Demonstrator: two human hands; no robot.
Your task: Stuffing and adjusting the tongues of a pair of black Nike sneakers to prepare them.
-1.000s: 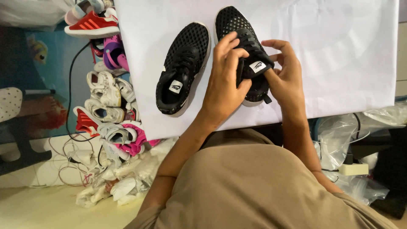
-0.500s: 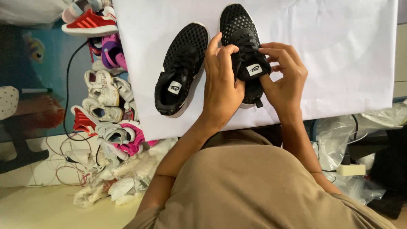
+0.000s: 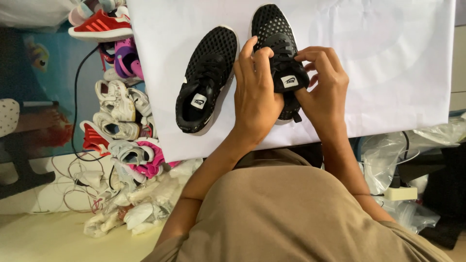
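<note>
Nearest me: tan shirt (image 3: 291, 213), both forearms reaching fwd over the desk (image 3: 388, 73), which is covered w/ a white sheet. I see the left hand (image 3: 255, 97) laid over the inner side of the right-hand black mesh sneaker (image 3: 272, 24), fingers (image 3: 248, 51) curled narrow at the lace area, thumb side hidden so I can't tell how tight the pinch is. Right hand (image 3: 325, 92) sits opposite, fingers (image 3: 315, 56) bent around the tongue (image 3: 290, 80), which stands pulled up & back w/ its white label facing me; I'd judge it's held that way to open up the lacing underneath. So both hands are closed on that one shoe; its heel lies under the palms, toe pointing away past the fingertips.

Just left of the left-hand fingers, close by but not touching them, the second black sneaker (image 3: 206, 80) lies flat, opening up, angled alongside its mate.

Further left, off the desk edge, a pile of mixed shoes (image 3: 121, 126) on the floor, w/ a red sneaker (image 3: 99, 24) on top at the far end.
</note>
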